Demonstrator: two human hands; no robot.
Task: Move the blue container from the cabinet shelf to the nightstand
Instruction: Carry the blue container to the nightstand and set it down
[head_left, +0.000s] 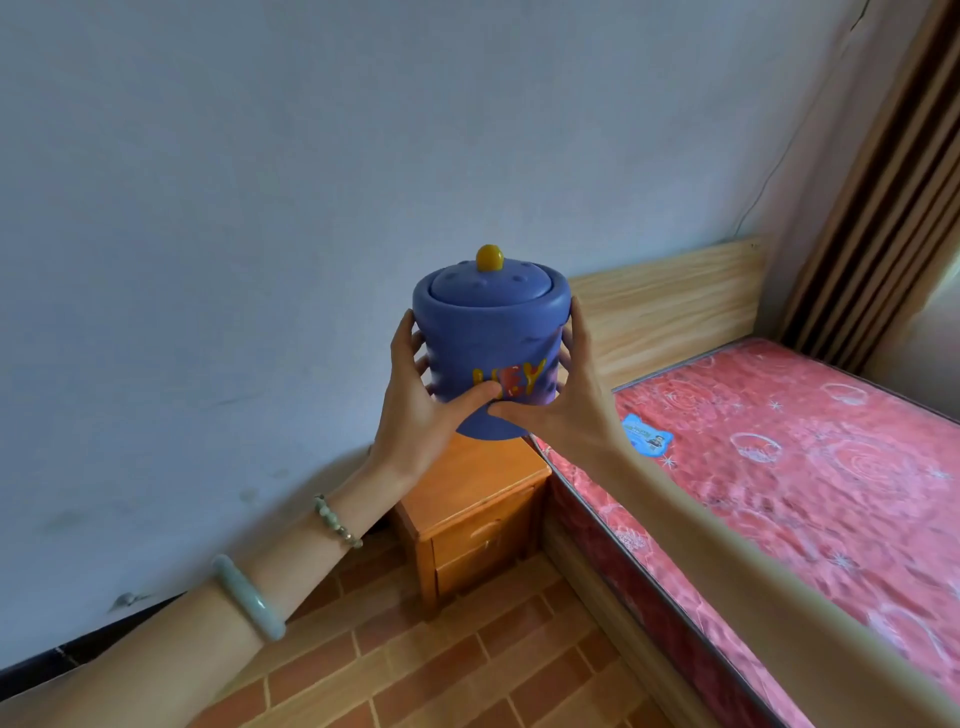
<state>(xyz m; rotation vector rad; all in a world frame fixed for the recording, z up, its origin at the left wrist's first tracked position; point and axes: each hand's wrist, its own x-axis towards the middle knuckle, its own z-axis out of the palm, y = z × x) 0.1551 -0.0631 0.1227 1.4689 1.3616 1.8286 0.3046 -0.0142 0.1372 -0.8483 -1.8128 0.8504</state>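
Observation:
The blue container (493, 332) is a round lidded jar with a yellow knob on top and yellow letters on its side. It is held upright in the air in front of me, above the nightstand. My left hand (415, 410) grips its left side, thumb across the front. My right hand (566, 400) grips its right side and lower edge. The wooden nightstand (467, 499) with two drawers stands below against the wall, beside the bed; the jar and my hands hide part of its top. The cabinet shelf is out of view.
A bed with a red patterned mattress (805, 467) and a light wooden headboard (670, 301) fills the right side. A blue label (647, 434) lies on the mattress. A plain wall (260, 208) stands behind. The floor (441, 670) is brown tile.

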